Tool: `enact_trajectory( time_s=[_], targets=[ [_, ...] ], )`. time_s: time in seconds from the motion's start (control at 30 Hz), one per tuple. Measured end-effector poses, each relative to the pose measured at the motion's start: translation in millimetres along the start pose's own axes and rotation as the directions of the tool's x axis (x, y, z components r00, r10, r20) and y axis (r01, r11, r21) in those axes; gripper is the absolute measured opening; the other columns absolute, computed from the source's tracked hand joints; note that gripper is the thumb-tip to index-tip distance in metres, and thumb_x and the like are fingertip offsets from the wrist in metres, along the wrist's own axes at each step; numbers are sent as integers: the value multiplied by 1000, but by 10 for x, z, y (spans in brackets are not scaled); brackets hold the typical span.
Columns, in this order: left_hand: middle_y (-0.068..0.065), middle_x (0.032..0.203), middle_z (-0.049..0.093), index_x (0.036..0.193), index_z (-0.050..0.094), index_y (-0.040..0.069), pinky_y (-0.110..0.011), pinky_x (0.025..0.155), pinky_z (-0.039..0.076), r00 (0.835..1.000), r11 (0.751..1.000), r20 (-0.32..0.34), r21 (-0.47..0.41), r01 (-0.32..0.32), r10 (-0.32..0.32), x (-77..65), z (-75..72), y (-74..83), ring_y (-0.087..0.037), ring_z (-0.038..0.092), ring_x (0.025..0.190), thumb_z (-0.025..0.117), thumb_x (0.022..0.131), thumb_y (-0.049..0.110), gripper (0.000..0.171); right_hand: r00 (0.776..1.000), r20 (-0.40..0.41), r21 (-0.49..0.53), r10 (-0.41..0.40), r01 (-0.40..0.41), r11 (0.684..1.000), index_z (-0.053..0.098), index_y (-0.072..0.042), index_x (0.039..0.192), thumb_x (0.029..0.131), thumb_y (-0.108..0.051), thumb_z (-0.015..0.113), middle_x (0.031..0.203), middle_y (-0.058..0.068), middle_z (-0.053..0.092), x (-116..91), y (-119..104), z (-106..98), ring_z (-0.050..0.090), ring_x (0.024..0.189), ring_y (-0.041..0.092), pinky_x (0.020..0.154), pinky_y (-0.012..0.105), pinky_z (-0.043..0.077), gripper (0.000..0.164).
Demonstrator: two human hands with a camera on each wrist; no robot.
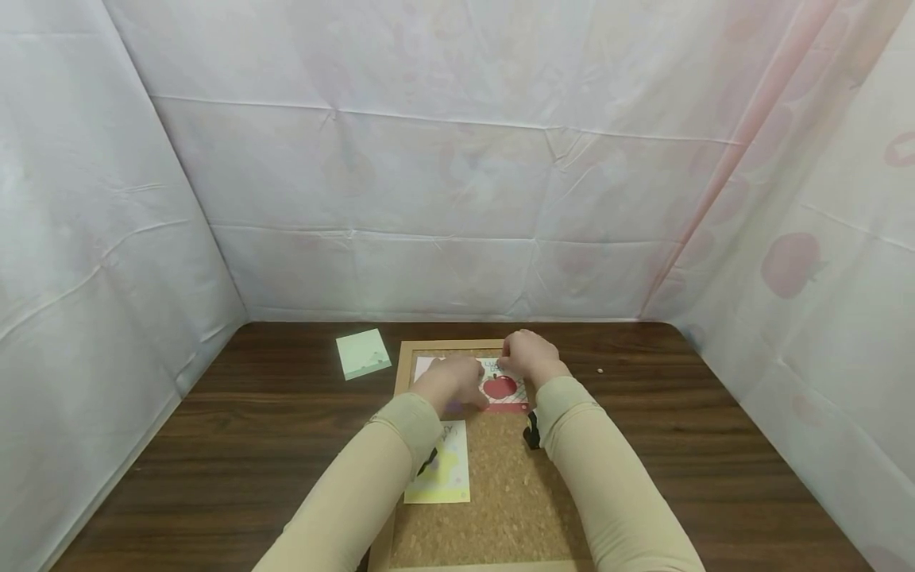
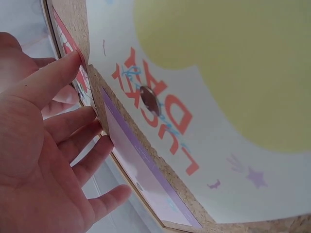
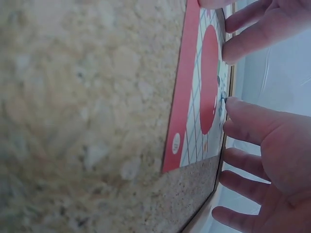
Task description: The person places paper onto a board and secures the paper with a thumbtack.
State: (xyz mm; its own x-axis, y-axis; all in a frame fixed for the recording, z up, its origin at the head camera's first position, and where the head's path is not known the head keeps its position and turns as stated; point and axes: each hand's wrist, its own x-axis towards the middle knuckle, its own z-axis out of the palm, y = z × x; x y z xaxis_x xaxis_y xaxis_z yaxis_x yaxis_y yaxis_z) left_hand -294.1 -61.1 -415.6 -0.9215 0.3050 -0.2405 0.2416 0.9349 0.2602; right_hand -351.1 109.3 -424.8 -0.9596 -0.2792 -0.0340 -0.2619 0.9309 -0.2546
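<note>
A card with a red apple (image 1: 500,388) lies on the upper part of a framed cork board (image 1: 500,492). My left hand (image 1: 453,380) reaches over this card's left side, its thumb touching the red edge in the left wrist view and its fingers spread. At the card's top, the thumb of my right hand (image 3: 277,150) presses a small dark thing, perhaps a tack, with the index fingertip close by. A purple-edged card (image 2: 146,170) lies partly under my left hand. Below it is a yellow card (image 1: 450,469), with a round metal thumbtack (image 2: 150,100) through its lettering.
A pale green notepad (image 1: 363,353) lies on the dark wooden table (image 1: 272,445), left of the board. A tiny pale bit (image 1: 600,370) is to the board's right. White printed sheets (image 1: 443,175) hang behind and at both sides of the table.
</note>
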Motion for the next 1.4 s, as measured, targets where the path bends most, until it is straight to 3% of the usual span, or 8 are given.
enact_trajectory(
  time_s=[0.43,0.77,1.0,1.23,1.4],
  targets=[
    [0,133,65,130,70,17,-57,106,38,1000,1000,-10,2,6,-6,-4,13,5,-24,57,124,84,82,42,55,996,3,39,85,-85,996,77,-21,88,92,-30,74,91,-2,69,23,-17,50,60,85,20,69,42,52,10],
    [1,133,65,131,69,18,-56,105,38,1000,1000,1,13,9,-9,-1,8,27,-25,58,124,83,82,43,57,996,-8,26,90,-89,996,77,-20,91,92,-30,74,100,1,69,-2,-3,62,61,89,22,72,48,52,10],
    [3,120,69,121,73,18,-52,100,42,1000,999,7,31,6,-6,17,0,42,-21,62,109,84,81,43,47,994,-22,14,108,-108,994,76,-21,90,91,-32,75,100,1,69,18,11,94,60,88,23,74,50,51,11],
    [2,122,69,122,73,18,-54,103,41,1000,999,10,35,2,-3,16,-15,54,-22,61,112,83,82,43,49,993,-32,3,116,-116,993,76,-21,94,91,-33,76,101,2,69,24,19,110,60,88,24,73,51,52,12],
    [1,126,68,127,71,17,-47,101,46,1000,999,15,40,-17,16,23,-23,51,-21,62,114,83,82,43,53,993,-22,-8,114,-114,993,76,-20,95,93,-25,70,104,3,69,17,6,95,60,88,25,70,50,52,8]
  ],
)
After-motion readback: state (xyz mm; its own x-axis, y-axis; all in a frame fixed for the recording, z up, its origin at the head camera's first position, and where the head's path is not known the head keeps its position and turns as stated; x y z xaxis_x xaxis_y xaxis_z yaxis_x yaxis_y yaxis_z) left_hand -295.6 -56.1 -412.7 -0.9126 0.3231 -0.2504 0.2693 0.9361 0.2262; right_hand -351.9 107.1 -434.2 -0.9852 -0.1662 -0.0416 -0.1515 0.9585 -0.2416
